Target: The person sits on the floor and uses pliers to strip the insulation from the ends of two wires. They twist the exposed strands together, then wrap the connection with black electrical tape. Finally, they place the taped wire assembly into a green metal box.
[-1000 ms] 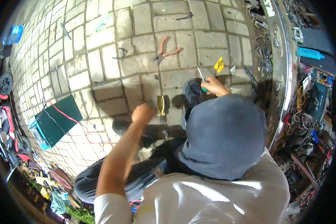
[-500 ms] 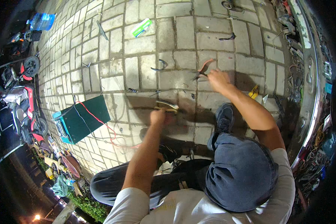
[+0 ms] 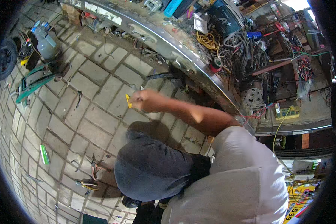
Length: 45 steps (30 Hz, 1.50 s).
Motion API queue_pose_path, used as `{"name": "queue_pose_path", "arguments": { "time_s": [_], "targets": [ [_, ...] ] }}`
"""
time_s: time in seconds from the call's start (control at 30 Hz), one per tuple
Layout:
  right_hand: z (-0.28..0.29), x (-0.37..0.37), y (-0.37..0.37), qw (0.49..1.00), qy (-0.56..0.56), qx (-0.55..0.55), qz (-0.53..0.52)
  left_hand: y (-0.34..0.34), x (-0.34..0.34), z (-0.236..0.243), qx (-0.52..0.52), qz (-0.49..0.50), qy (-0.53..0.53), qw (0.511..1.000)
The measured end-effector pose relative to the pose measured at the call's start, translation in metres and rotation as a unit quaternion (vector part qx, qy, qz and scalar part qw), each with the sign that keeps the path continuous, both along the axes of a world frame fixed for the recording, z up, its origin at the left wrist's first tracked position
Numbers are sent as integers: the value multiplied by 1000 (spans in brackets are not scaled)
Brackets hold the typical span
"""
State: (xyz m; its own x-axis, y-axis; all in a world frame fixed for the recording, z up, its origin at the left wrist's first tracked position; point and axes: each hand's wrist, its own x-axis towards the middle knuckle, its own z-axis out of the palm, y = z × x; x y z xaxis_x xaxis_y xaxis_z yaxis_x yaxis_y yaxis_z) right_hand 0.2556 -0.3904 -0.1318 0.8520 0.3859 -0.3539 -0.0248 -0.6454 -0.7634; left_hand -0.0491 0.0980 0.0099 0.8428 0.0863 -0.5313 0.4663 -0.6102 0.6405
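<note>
My right hand (image 3: 143, 100) reaches low over the paving, blurred by motion. Its fingertips are at a small yellow piece (image 3: 129, 101) on the ground; whether they grip it cannot be made out. My left hand is out of sight, with my dark-trousered knee (image 3: 149, 164) filling the middle of the view. Left of the knee lie pliers with orange handles (image 3: 93, 168), jaws spread. Just below them rests a pair of yellow-and-black-handled pliers (image 3: 88, 184).
A metal-edged bench (image 3: 198, 59) crowded with wires and parts runs along the right. Farther left stand a green metal frame (image 3: 35, 87), a grey jug (image 3: 48, 44) and a tyre (image 3: 5, 59). A green-and-white box (image 3: 44, 154) and black scraps lie on the paving. A dark green case (image 3: 95, 219) shows at the bottom.
My view has swung right toward the bench. My right hand has left the orange-handled pliers on the ground and moved to the yellow piece. My left hand has gone from sight.
</note>
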Motion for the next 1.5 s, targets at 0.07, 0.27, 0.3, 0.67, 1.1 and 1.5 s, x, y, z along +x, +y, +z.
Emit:
{"name": "queue_pose_path", "arguments": {
  "time_s": [0.07, 0.27, 0.3, 0.67, 1.1, 1.5],
  "targets": [
    [25, -2, -21, 988, -69, -137, -38, 6, -43, -13, 1, 116, -21, 993],
    [27, 3, -353, 869, -213, -406, -186, -58, -109, 90, 278, 293, 5, 915],
    [49, 6, -373, 792, -247, -527, -186, -66, -115, 79, 242, 314, -33, 917],
    [34, -2, -456, 908, -150, -333, -205, -96, -156, 82, 232, 332, -120, 906],
    [105, -41, -327, 945, -65, -216, -239, -125, -180, 130, 237, 325, -86, 911],
    [134, -23, -267, 851, -183, -421, -256, -105, -96, 86, 283, -148, -238, 917]
  ]
}}
